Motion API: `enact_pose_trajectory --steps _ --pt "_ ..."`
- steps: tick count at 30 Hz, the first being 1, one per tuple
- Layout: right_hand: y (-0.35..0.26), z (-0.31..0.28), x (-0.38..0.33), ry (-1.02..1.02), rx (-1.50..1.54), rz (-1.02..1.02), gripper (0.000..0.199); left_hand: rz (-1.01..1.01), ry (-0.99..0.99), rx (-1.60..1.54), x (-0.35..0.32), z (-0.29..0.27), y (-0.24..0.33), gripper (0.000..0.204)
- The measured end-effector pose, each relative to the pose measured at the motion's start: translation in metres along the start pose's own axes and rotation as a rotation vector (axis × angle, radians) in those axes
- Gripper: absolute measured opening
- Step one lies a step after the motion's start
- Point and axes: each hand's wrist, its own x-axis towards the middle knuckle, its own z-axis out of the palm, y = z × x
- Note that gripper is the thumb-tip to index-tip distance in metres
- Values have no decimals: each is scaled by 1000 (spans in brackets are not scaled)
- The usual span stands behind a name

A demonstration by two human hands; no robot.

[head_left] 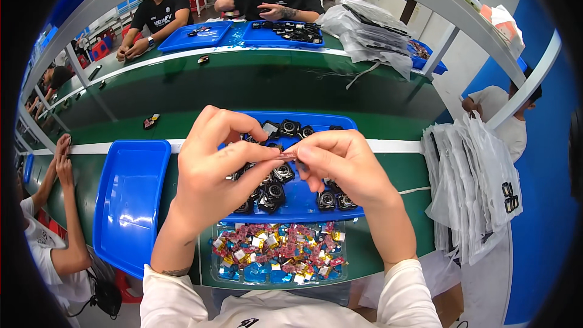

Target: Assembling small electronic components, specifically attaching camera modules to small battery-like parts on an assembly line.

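Head view: left hand (209,170) and right hand (340,167) both pinch a small reddish part (288,156) (fingertips only); keep it level over the blue tray (303,206).

a heap of clear plastic bags (373,27) lies in the upper right of the frame, crumpled, greyish-white with dark contents showing through. at the right edge a thick stack of translucent white bags (470,188) hangs down, two small black marks on the outermost. low in the centre, a clear tray (276,254) holds small foil-wrapped packets in pink, gold and blue.
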Motion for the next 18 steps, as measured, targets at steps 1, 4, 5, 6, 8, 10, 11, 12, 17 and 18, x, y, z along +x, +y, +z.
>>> enact_pose_trajectory --steps 1,4,5,6,8,10,11,12,17,18 --pt "-1 -1 -1 -13 1 -20 20 -48 9 -34 -1 0 0 24" --pt "4 -3 1 12 -50 -123 21 -107 -34 -163 2 -2 -2 17" --pt "7 -3 2 34 -74 -163 22 -151 -39 -233 0 -1 -3 16" --pt "5 -1 2 29 -70 -132 22 -224 -30 -283 -3 1 -3 12" --pt "2 3 1 20 -64 -70 24 -271 -35 -291 -4 3 -2 12" --pt "3 5 2 37 -58 -51 24 -267 -36 -271 -5 3 -2 12" --pt "5 5 2 51 -58 -41 24 -237 -35 -253 -5 4 -4 11" --pt "8 4 2 82 -23 -87 21 -207 -33 -234 -5 5 -5 11" --pt "13 6 1 181 -94 -227 15 -525 -138 -496 -5 6 -1 10" --pt "14 7 1 183 -94 -225 14 -578 -139 -586 -5 9 -2 11"
